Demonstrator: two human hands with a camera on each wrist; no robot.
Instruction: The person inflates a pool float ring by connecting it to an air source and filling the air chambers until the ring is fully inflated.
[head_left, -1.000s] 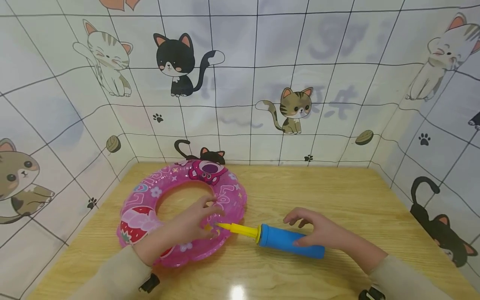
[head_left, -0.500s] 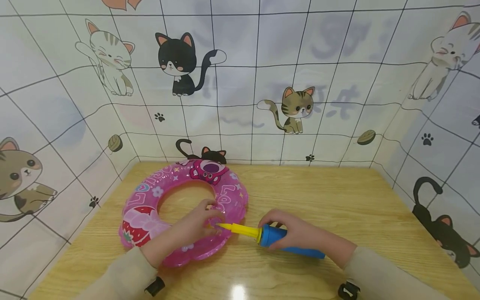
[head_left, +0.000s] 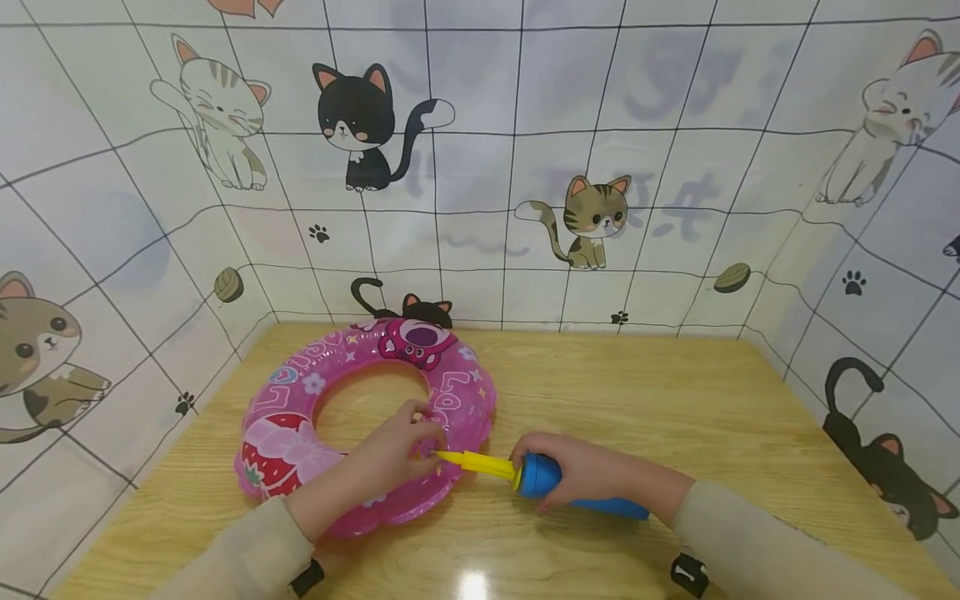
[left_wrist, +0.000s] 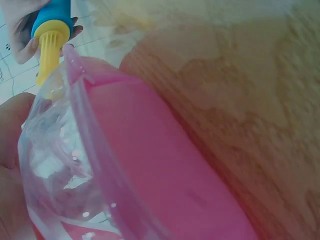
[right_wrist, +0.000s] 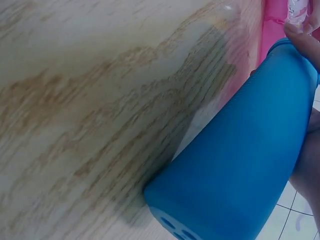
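A pink swim ring [head_left: 468, 398] with printed letters and strawberries lies at the left of the table. My left hand [head_left: 378, 458] is over its near right side, fingers bent and pinching it beside the yellow nozzle's tip; the exact pinch point is hidden. My right hand [head_left: 581, 471] grips the front of a blue hand air pump [head_left: 611, 505], whose yellow nozzle [head_left: 487, 463] points left at the ring. Whether the tip sits in a valve cannot be told. In the left wrist view, clear plastic of the ring [left_wrist: 55, 165] bulges beside the left fingers. The pump's body [right_wrist: 235, 145] fills the right wrist view.
The wood-grain table [head_left: 637, 383] extends behind and to the right of the pump. A white grid-patterned sheet [head_left: 480, 183] with cartoon cats rises at the back and both sides.
My right hand has come left from above the pump and closed around its front end. My left hand has stayed by the nozzle tip, its fingers drawn in closer.
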